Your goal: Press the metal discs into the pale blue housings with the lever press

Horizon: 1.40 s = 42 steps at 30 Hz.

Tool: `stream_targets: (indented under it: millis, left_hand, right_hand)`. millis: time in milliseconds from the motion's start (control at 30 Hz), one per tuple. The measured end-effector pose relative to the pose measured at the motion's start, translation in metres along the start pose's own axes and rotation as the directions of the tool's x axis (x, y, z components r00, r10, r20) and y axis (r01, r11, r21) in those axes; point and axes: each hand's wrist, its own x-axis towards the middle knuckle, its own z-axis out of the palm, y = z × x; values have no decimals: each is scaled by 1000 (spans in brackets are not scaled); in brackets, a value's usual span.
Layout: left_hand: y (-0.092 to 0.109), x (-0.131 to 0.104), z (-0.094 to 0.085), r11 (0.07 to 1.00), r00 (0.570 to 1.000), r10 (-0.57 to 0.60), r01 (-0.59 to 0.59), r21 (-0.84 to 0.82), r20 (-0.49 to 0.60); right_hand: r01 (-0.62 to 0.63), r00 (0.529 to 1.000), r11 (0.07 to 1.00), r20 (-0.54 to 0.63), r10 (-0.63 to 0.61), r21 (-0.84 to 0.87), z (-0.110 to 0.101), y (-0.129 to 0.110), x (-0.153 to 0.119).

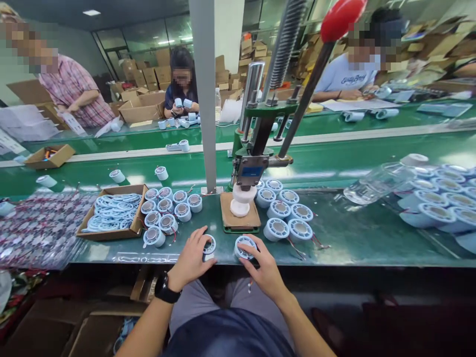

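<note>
At the counter [351, 248], your left grip [191, 257] is half-closed on one housing [209, 247], your right grip [266, 267] on another housing [241, 240]; likely mid-batch, grouped housings [277, 229] flanking the press [251, 168].

Two hands [190, 257] [266, 265], two held housings [210, 247] [247, 239] (one each), one press [253, 166], one smartwatch [166, 289]
</note>
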Motion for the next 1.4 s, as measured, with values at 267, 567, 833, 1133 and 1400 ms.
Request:
stream_targets:
  millis: [267,567,833,1133,1400]
  left_hand:
    - [12,-7,10,922,920,-286,188,-339,-267]
    - [42,4,16,983,949,-122,76,-165,-292]
    - [39,5,19,952,947,-217,152,-266,-237]
    - [31,1,36,937,971,-177,117,-329,-159]
    - [18,8,22,913,987,-135,91,-397,-84]
  right_hand:
    - [-96,995,989,-16,98,108,30,-13,8]
    - [-61,998,987,-10,63,149,66,-17,21]
    - [-74,997,990,-1,74,117,64,-16,19]
    - [-20,994,993,107,7,115,54,-18,22]
    - [68,972,995,218,-83,75,37,-9,32]
